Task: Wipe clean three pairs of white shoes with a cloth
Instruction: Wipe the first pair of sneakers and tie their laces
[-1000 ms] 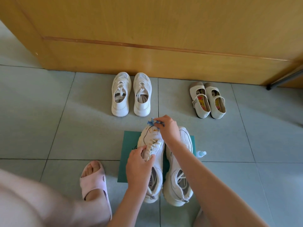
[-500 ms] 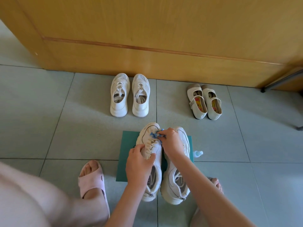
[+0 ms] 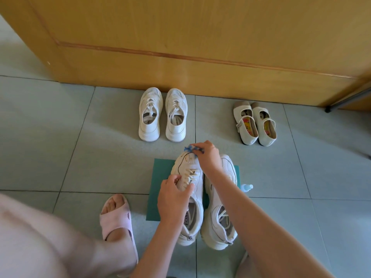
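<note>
"Where was the cloth?"

"The little blue cloth [image 3: 193, 149] was just above the middle of the frame. The right hand [image 3: 207, 155] pinched it against the toe of a white shoe [image 3: 185, 163]."

"And the left hand?"

"The left hand [image 3: 172, 199] held the same shoe at the laces, fingers curled. Its twin [image 3: 216, 223] stood right beside it, both on a green mat [image 3: 160, 177] on the floor [image 3: 60, 147]."

"And the other shoes?"

"Two lace-up shoes [image 3: 162, 115] stood by the wooden door [image 3: 200, 37], top middle. Two strap shoes [image 3: 255, 123] stood further right. A small bottle [image 3: 247, 187] lay at the mat's right edge."
</note>
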Demonstrator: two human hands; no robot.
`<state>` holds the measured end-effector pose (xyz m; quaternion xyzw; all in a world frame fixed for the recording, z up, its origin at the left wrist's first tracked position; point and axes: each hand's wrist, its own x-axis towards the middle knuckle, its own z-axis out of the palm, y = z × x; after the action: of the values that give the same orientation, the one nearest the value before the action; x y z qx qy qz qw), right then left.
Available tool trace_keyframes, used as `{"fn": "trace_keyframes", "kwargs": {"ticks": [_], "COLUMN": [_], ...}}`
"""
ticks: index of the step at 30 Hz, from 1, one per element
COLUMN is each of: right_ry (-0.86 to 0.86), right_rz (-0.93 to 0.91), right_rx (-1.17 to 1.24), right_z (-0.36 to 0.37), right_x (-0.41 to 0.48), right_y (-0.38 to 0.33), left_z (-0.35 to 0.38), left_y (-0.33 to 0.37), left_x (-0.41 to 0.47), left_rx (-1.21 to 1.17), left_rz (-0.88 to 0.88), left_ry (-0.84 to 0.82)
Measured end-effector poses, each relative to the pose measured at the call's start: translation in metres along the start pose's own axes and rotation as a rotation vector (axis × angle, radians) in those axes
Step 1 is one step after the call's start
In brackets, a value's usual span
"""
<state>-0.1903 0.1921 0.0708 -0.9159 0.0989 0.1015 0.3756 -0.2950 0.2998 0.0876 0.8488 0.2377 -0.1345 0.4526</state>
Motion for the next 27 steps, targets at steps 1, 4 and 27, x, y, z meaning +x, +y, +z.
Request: {"fn": "trace_keyframes", "kwargs": {"ticks": [1, 4, 27], "right_ry": [-0.008, -0.036, -0.095], "right_rz": [-0.026, -0.118, -0.011], "right_rx": [-0.027, -0.074, -0.174], "right_z": [0.000, -0.004, 0.012], "right_x": [-0.001, -0.008, 0.009], "right_y": [0.003, 0.013, -0.021], "left_z": [0.001, 0.003, 0.003], "left_y": [-0.001, -0.003, -0.004], "left_x": [0.000, 0.000, -0.002], "left_rx": [0.000, 0.006, -0.004], "left_rz": [-0.001, 0.006, 0.007], "left_ry": [0.005, 0.022, 0.041]}}
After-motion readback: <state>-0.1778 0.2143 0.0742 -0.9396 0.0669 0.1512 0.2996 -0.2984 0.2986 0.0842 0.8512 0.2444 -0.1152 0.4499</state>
